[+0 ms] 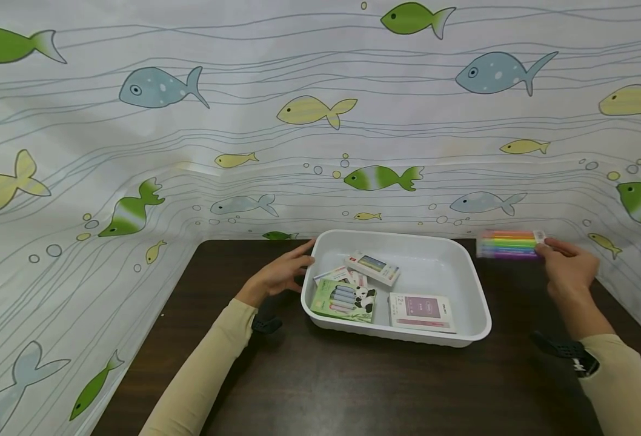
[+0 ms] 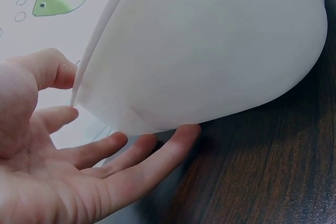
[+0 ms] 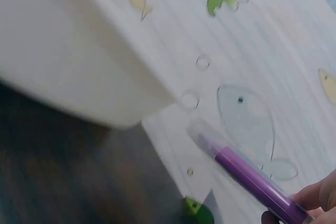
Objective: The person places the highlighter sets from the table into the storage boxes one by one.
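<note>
A clear pack of rainbow-coloured pens (image 1: 508,244) is pinched by my right hand (image 1: 570,266), held beside the right end of a white plastic bin (image 1: 440,242). The right wrist view shows its purple side (image 3: 252,179) and only fingertips of the hand. My left hand (image 1: 285,270) touches the bin's left end. In the left wrist view its fingers (image 2: 163,161) lie loosely against the outer wall and lower edge. Inside the bin are a green panda box (image 1: 345,301), a white and purple box (image 1: 421,312), a white windowed box (image 1: 373,267) and a partly covered packet (image 1: 335,275).
The bin stands on a dark wooden table (image 1: 364,387). Behind and at both sides hangs a white sheet (image 1: 320,66) printed with fish. Dark straps circle both wrists.
</note>
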A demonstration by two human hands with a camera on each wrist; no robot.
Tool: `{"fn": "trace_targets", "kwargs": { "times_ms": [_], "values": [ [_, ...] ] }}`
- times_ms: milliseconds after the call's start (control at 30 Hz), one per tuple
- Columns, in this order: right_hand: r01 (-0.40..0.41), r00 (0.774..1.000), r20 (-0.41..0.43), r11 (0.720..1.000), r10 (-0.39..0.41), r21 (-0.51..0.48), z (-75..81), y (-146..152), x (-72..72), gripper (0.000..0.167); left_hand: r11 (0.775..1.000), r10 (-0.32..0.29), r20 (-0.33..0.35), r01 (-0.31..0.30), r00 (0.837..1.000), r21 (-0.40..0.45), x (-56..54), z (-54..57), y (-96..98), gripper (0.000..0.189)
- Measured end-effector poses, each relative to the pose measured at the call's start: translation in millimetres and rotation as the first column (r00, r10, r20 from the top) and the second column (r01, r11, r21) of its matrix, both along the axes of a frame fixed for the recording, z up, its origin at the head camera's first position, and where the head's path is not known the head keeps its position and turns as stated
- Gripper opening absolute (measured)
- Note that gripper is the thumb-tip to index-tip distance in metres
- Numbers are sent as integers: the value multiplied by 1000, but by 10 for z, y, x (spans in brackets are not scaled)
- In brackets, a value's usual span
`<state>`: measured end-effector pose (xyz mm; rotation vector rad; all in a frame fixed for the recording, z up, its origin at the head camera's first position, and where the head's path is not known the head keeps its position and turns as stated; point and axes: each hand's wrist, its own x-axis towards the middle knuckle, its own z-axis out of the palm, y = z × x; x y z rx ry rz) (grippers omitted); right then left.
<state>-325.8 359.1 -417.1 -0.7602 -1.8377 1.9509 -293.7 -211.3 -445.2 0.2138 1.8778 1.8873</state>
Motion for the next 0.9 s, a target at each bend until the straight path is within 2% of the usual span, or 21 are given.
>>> {"fn": "trace_targets", "kwargs": {
  "times_ms": [100, 200, 300, 400, 533, 700, 900],
  "values": [
    [-14, 999, -47, 997, 11, -70, 78, -55, 41, 27, 1000, -4, 0, 4, 1000, 6, -5, -14, -10, 62],
    [-60, 996, -70, 993, 53, -98, 143, -127, 88, 36, 1000, -6, -4, 6, 1000, 4, -11, -24, -16, 62],
    [-147, 986, -93, 984, 138, -97, 181, -220, 137, 43, 1000, -10, -11, 10, 1000, -2, -10, -22, -23, 62],
    [-249, 966, -87, 967, 243, -56, 188, -342, 198, 45, 1000, -13, -14, 13, 1000, -5, -3, -23, -27, 62],
    [-367, 928, -71, 930, 366, -1, 192, -528, 305, 52, 1000, -6, -10, 6, 1000, 1, -3, -15, -13, 61],
    [-464, 881, -41, 877, 472, 121, 216, -813, 436, 57, 1000, -2, 1, 2, 1000, 18, 6, -15, -19, 63],
    [-541, 826, 33, 776, 562, 323, 203, -1107, 587, 56, 1000, 3, 0, -3, 1000, 18, 1, -8, -15, 62]
  ]
}}
